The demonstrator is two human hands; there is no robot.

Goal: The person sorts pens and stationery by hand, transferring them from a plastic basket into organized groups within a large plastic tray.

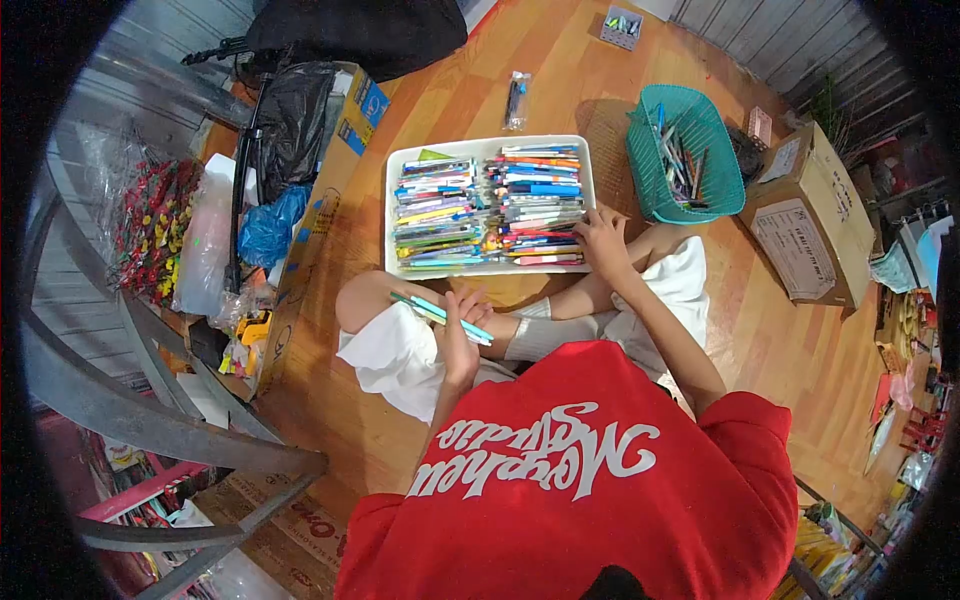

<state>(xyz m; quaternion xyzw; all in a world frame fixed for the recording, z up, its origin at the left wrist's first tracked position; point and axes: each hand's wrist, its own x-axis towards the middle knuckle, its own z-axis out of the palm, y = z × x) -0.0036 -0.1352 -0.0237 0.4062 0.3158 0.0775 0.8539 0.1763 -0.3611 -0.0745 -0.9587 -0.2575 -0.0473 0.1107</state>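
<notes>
A white tray point(400, 160) rests on the floor in front of my crossed legs, filled with two columns of pens point(540, 188) in many colours, laid crosswise. In my left hand point(463, 325), over my lap near the tray's front left, are a few light blue and green pens point(440, 311); the thumb and palm close on them. My right hand point(604, 243) is at the tray's right edge, near the front. Its bent fingers touch the ends of the pens there, and what lies between the fingertips is hidden.
Right of the tray stands a teal basket point(735, 150) with loose pens inside. A cardboard box point(810, 220) is beyond it. Behind the tray lie a small clear packet point(516, 100) and a small grey basket point(621, 28). At left, a long carton point(300, 240) borders bags and artificial flowers point(155, 225).
</notes>
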